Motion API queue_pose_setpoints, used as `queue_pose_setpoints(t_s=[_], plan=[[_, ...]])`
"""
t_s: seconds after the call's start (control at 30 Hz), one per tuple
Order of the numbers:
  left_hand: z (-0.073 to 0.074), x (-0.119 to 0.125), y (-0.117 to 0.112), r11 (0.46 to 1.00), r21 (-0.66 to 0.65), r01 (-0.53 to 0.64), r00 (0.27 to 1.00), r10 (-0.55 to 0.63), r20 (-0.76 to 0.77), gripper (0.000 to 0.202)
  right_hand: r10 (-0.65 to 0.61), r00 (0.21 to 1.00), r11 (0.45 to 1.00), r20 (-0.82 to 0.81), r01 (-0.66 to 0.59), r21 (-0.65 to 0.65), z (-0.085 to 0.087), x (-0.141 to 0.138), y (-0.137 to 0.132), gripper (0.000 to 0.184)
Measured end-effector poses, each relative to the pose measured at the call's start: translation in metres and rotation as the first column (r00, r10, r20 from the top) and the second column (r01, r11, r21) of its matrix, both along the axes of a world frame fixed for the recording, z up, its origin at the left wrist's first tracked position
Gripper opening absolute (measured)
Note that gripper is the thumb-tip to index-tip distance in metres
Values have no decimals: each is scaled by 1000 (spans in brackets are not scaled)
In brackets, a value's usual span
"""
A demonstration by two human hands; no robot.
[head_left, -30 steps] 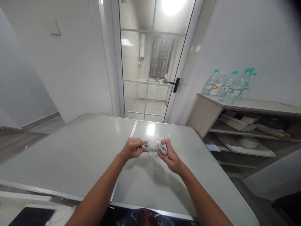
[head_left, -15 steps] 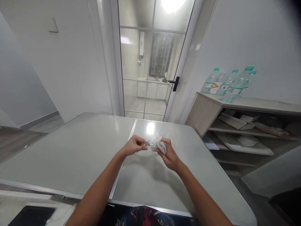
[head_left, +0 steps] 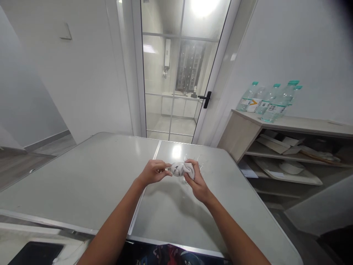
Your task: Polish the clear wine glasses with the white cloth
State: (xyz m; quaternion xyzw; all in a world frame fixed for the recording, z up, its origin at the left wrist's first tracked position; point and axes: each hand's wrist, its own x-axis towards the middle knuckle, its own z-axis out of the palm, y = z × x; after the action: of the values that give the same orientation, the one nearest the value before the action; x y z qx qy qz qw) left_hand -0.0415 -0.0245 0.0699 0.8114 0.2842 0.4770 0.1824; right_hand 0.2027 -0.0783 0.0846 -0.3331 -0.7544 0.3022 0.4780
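A clear, rounded glass (head_left: 175,169) hovers over the table between my two hands. Its narrow end lies between the thumb and fingers of my left hand (head_left: 154,172), which is closed on it from the left. My right hand (head_left: 199,182) grips a bunched white cloth (head_left: 189,170) and presses it against the glass's right side. The cloth and fingers hide part of the glass, so its full shape is unclear. Just behind the right hand, faint outlines of other clear glassware (head_left: 200,160) show on the tabletop.
The grey table (head_left: 82,176) has a metal seam across it. To the right stands a wooden shelf unit (head_left: 245,129) with several plastic bottles (head_left: 274,106) on top and papers and trays inside. Beyond the table is a glass door (head_left: 171,84) with a black handle (head_left: 207,99).
My left hand has shifted slightly left and its fingers have turned round the glass's narrow end. The glass has tilted or rotated a little against the cloth. My right hand stays nearly in place.
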Motion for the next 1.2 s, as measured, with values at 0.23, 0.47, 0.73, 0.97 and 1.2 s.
queue_pose_setpoints(t_s=[0.23, 0.47, 0.73, 0.97, 1.2], plan=[[11, 4, -2, 693, -654, 303, 951, -267, 158, 40, -41, 982, 987, 183, 10, 163, -4, 6, 5, 28], [8, -7, 6, 650, -705, 285, 958, -170, 231, 38, -308, 943, 741, 130, 151, 654, -27, 6, 16, 50], [11, 0, 1, 753, -629, 194, 981, -161, 109, 42, -248, 901, 757, 357, -50, 652, -8, -3, 8, 69], [17, -6, -4, 708, -620, 338, 924, -376, 75, 36, 72, 992, 997, 101, -74, 16, 6, -14, -1, 25], [1, 0, 5, 704, -575, 417, 878, -148, 455, 51, -70, 950, 994, -303, 41, -104, -11, -19, -6, 36]])
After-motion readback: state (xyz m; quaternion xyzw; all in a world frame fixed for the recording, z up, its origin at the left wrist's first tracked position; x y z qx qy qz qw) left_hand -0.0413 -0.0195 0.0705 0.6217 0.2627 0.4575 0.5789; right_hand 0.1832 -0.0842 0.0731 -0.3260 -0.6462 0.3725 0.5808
